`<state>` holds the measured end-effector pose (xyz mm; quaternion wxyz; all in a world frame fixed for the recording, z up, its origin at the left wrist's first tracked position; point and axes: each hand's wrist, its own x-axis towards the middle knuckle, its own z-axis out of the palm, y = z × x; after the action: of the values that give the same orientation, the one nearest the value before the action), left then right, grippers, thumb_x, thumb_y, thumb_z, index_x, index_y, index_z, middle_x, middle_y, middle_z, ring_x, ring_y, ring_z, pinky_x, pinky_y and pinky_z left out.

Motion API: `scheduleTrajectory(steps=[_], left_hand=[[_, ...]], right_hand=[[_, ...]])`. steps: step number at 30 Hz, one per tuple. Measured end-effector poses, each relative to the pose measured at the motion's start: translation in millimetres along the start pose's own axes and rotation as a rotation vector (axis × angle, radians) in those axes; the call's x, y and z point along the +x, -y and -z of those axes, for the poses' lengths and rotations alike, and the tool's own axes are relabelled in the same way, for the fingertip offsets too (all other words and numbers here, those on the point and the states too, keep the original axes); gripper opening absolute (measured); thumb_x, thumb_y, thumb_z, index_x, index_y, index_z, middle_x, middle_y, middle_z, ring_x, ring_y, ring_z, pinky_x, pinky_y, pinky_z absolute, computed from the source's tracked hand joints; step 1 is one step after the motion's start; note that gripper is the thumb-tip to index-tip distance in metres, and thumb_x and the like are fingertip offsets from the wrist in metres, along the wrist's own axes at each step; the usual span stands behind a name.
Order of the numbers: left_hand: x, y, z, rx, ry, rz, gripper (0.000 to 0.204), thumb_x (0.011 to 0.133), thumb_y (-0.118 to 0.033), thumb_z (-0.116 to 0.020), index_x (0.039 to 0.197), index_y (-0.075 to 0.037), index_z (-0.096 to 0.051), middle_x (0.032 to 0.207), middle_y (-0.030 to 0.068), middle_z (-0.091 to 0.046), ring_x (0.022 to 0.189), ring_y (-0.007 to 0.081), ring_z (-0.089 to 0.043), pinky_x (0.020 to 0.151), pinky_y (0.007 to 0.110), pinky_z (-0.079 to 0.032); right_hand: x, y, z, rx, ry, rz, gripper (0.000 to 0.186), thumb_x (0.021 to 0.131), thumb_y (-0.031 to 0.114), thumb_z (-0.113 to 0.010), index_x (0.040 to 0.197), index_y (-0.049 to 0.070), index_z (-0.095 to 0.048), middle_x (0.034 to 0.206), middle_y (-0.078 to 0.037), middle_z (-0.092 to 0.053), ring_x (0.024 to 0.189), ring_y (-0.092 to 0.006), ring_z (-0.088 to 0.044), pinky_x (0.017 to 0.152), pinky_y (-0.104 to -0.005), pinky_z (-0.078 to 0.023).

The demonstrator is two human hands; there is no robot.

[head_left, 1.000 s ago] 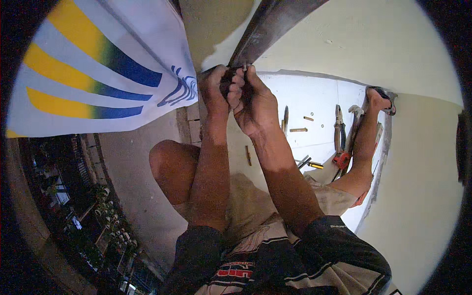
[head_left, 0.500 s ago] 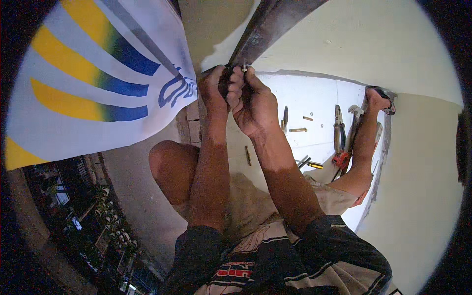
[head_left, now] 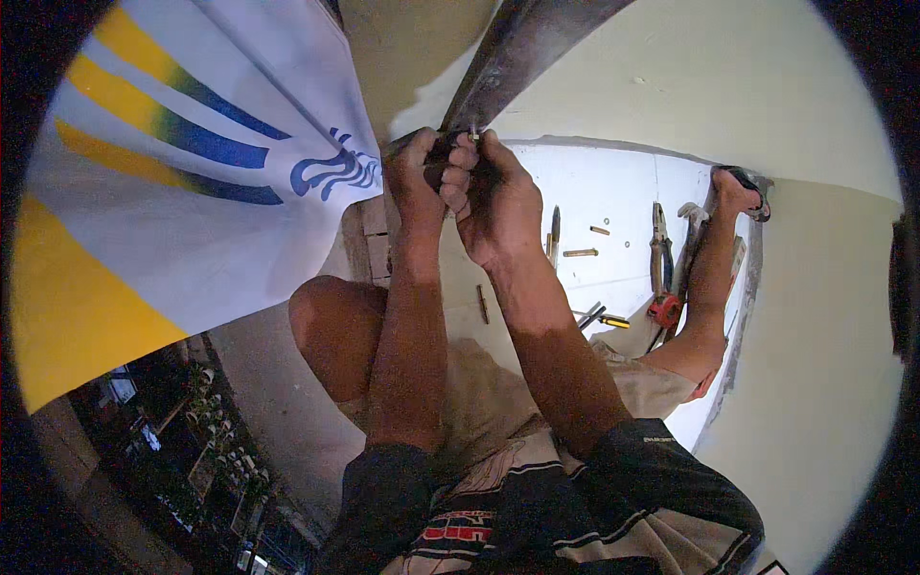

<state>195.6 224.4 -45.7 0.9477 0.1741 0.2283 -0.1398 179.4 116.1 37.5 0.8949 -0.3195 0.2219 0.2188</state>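
Both my hands are raised together at the lower end of a dark upright post or door frame (head_left: pixel 517 67). My right hand (head_left: pixel 498 196) has its fingers curled, thumb and forefinger closed about a small shiny metal bolt (head_left: pixel 474 137) at the post's edge. Just left of it, my left hand (head_left: pixel 416 182) is closed against the dark part of the post. Its fingertips and whatever they grip lie in shadow, so I cannot make that out.
On the white-lit floor (head_left: pixel 623 278) to the right lie brass-coloured sleeve bolts (head_left: pixel 580 253), small washers, pliers (head_left: pixel 659 249), a hammer (head_left: pixel 690 225), a red tape measure (head_left: pixel 663 309) and a yellow-handled screwdriver (head_left: pixel 613 323). A printed banner (head_left: pixel 220 220) hangs at left. Walls stand ahead and right.
The banner has billowed, its lower edge spreading downward on the left. My hands keep almost the same place and grip at the post.
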Motion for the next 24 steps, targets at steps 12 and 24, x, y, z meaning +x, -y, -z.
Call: scheduleTrajectory(steps=[12, 24], left_hand=[[-9.8, 11.0, -12.9, 0.324, 0.068, -0.447, 0.030, 0.094, -0.027, -0.048, 0.086, -0.002, -0.062, 0.063, 0.0039, -0.055, 0.042, 0.0100, -0.042, 0.037, 0.023, -0.030], [-13.6, 7.2, -18.6, 0.121, 0.105, -0.361, 0.022, 0.092, 0.000, -0.046, 0.072, -0.005, -0.055, 0.062, 0.0024, -0.052, 0.050, 0.0071, -0.047, 0.040, 0.019, -0.032]], right_hand=[[1.5, -5.7, -2.0, -0.244, -0.089, 0.258, 0.017, 0.098, 0.019, -0.063, 0.097, 0.003, -0.061, 0.078, -0.008, -0.067, 0.061, -0.0167, -0.064, 0.056, -0.0276, -0.053], [1.0, -5.5, 2.0, -0.329, -0.052, 0.281, 0.023, 0.102, 0.022, -0.057, 0.102, 0.000, -0.062, 0.080, -0.008, -0.067, 0.063, -0.0170, -0.063, 0.057, -0.0282, -0.052]])
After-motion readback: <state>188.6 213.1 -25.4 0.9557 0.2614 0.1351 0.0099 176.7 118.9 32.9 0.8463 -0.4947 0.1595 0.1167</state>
